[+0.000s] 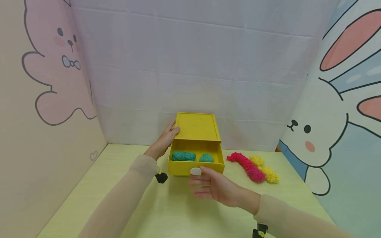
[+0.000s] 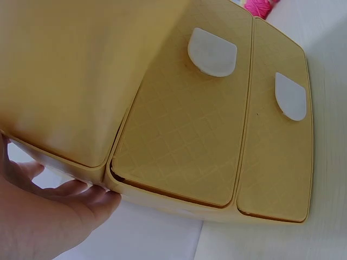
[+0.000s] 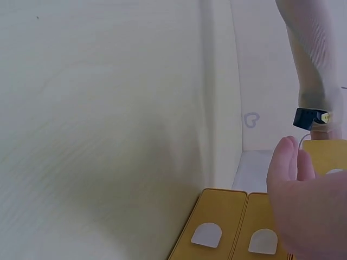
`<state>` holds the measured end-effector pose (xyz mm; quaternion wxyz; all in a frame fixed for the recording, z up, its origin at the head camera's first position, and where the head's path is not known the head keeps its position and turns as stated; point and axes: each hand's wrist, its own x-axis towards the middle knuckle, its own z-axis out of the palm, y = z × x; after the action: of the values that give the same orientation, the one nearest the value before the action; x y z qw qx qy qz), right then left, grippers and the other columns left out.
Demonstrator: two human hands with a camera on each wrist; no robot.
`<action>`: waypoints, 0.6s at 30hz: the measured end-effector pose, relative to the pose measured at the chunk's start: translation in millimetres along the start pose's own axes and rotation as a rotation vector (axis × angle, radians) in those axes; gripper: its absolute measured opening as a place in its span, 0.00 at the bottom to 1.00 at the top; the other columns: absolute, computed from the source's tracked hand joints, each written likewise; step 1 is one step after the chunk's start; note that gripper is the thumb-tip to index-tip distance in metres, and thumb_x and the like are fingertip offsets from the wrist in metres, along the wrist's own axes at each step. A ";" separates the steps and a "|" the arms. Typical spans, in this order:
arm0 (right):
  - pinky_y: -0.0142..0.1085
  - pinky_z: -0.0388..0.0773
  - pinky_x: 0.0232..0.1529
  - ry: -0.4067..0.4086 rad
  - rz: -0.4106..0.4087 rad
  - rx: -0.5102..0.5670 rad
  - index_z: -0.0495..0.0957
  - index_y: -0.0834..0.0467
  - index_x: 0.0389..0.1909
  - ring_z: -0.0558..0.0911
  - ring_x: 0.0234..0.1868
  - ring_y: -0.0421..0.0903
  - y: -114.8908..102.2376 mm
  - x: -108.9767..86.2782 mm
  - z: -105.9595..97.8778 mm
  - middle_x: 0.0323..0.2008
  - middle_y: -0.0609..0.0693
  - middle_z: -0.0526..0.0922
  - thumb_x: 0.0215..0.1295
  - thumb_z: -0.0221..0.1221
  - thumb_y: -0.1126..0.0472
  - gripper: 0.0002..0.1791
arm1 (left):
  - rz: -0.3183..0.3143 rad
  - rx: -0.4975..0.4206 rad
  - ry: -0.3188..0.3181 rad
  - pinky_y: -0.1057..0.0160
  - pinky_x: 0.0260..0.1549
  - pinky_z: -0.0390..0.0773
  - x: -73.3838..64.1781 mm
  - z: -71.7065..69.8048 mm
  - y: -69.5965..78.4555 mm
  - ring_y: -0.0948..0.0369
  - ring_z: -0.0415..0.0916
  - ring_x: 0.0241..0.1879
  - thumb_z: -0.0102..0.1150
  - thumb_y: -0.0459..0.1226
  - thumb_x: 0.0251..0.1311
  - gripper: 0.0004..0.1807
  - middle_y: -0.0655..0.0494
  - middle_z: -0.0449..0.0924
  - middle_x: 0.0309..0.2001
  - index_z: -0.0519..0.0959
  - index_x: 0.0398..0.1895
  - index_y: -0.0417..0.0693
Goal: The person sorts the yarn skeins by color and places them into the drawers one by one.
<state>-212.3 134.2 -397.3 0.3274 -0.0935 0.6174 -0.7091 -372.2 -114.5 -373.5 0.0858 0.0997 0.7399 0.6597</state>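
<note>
A yellow drawer box (image 1: pixel 196 127) has its top drawer (image 1: pixel 214 167) pulled out toward me. Inside lie a teal yarn skein (image 1: pixel 184 156) on the left and a rounder teal yarn bundle (image 1: pixel 206 158) on the right. My left hand (image 1: pixel 164 140) holds the box's left side, thumb over the top edge; in the left wrist view its fingers (image 2: pixel 81 200) press along that side. My right hand (image 1: pixel 221 188) is at the drawer's front, thumb at the white pull tab (image 1: pixel 195 171), other fingers extended below it. Between the right hand's fingers nothing is held.
Right of the box, a pink yarn skein (image 1: pixel 247 167) lies against a yellow yarn skein (image 1: pixel 269 173) on the pale table (image 1: pixel 143 211). Two lower drawers with a white tab (image 2: pixel 214 52) each are closed. A white curtain-like backdrop (image 1: pixel 196 66) stands close behind; printed walls flank the table.
</note>
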 end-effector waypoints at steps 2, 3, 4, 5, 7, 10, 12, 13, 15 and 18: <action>0.43 0.82 0.63 0.024 -0.012 -0.007 0.67 0.66 0.77 0.86 0.60 0.55 -0.5 5.6 -1.1 0.69 0.63 0.79 0.83 0.47 0.35 0.41 | 0.000 0.002 0.001 0.37 0.78 0.55 0.1 0.2 0.4 0.44 0.56 0.80 0.43 0.53 0.85 0.39 0.46 0.48 0.85 0.39 0.89 0.64; 0.43 0.82 0.63 0.033 -0.016 -0.011 0.68 0.66 0.76 0.87 0.59 0.54 -0.9 8.4 -2.0 0.69 0.62 0.79 0.82 0.47 0.35 0.41 | -0.002 0.004 0.003 0.37 0.78 0.54 0.1 0.2 0.5 0.44 0.55 0.81 0.43 0.53 0.84 0.40 0.46 0.47 0.85 0.39 0.89 0.63; 0.43 0.81 0.63 0.040 -0.021 -0.014 0.68 0.65 0.76 0.87 0.59 0.54 -1.3 11.1 -3.6 0.68 0.61 0.80 0.82 0.47 0.35 0.41 | -0.002 0.002 0.003 0.37 0.79 0.54 0.2 0.5 0.4 0.44 0.54 0.81 0.43 0.53 0.84 0.40 0.46 0.46 0.86 0.39 0.89 0.63; 0.43 0.81 0.64 0.046 -0.029 -0.020 0.68 0.65 0.76 0.87 0.59 0.54 -1.8 13.7 -5.3 0.67 0.60 0.81 0.83 0.47 0.35 0.41 | -0.002 0.002 0.004 0.37 0.79 0.53 0.2 0.6 0.3 0.44 0.54 0.81 0.43 0.53 0.84 0.40 0.46 0.46 0.86 0.39 0.89 0.63; 0.45 0.81 0.65 0.052 -0.047 -0.033 0.69 0.65 0.76 0.86 0.60 0.55 -3.0 18.9 -9.5 0.67 0.61 0.81 0.83 0.47 0.36 0.40 | -0.002 0.005 0.007 0.37 0.79 0.53 -0.1 1.1 0.8 0.44 0.54 0.81 0.44 0.53 0.84 0.40 0.46 0.46 0.86 0.39 0.89 0.62; 0.48 0.78 0.67 0.059 -0.077 -0.056 0.70 0.64 0.76 0.86 0.61 0.56 -4.9 25.6 -15.4 0.68 0.62 0.80 0.83 0.47 0.35 0.40 | 0.000 0.007 0.006 0.37 0.79 0.54 -0.7 1.8 2.3 0.43 0.54 0.81 0.44 0.53 0.84 0.40 0.46 0.47 0.85 0.39 0.89 0.62; 0.49 0.78 0.68 0.062 -0.098 -0.074 0.70 0.64 0.76 0.85 0.62 0.57 -5.4 30.0 -19.2 0.68 0.63 0.80 0.83 0.46 0.35 0.39 | -0.002 0.010 0.005 0.37 0.79 0.53 -1.4 2.1 2.9 0.44 0.53 0.81 0.44 0.53 0.84 0.40 0.46 0.46 0.85 0.39 0.89 0.63; 0.49 0.78 0.68 0.060 -0.105 -0.081 0.70 0.64 0.76 0.84 0.63 0.58 -5.8 32.0 -21.1 0.68 0.64 0.80 0.83 0.46 0.35 0.40 | -0.001 0.010 0.003 0.37 0.79 0.53 -1.8 2.2 3.1 0.44 0.53 0.82 0.44 0.53 0.84 0.40 0.46 0.46 0.85 0.39 0.89 0.63; 0.49 0.78 0.68 0.063 -0.119 -0.092 0.70 0.65 0.75 0.84 0.64 0.60 -6.5 36.4 -24.4 0.66 0.63 0.81 0.83 0.47 0.35 0.40 | -0.001 0.009 0.000 0.37 0.79 0.52 -2.2 2.0 2.9 0.44 0.52 0.82 0.44 0.53 0.84 0.40 0.47 0.46 0.86 0.39 0.89 0.64; 0.49 0.77 0.68 0.068 -0.125 -0.103 0.70 0.65 0.75 0.81 0.66 0.63 -8.9 43.5 -28.9 0.68 0.64 0.80 0.83 0.46 0.35 0.40 | -0.001 0.002 -0.001 0.37 0.79 0.52 -1.9 1.8 2.3 0.44 0.51 0.82 0.43 0.53 0.84 0.40 0.46 0.45 0.86 0.38 0.89 0.63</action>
<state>-264.4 132.8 -407.1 0.2560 -0.1245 0.6569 -0.6981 -369.8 -113.0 -371.4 0.0865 0.0999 0.7406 0.6589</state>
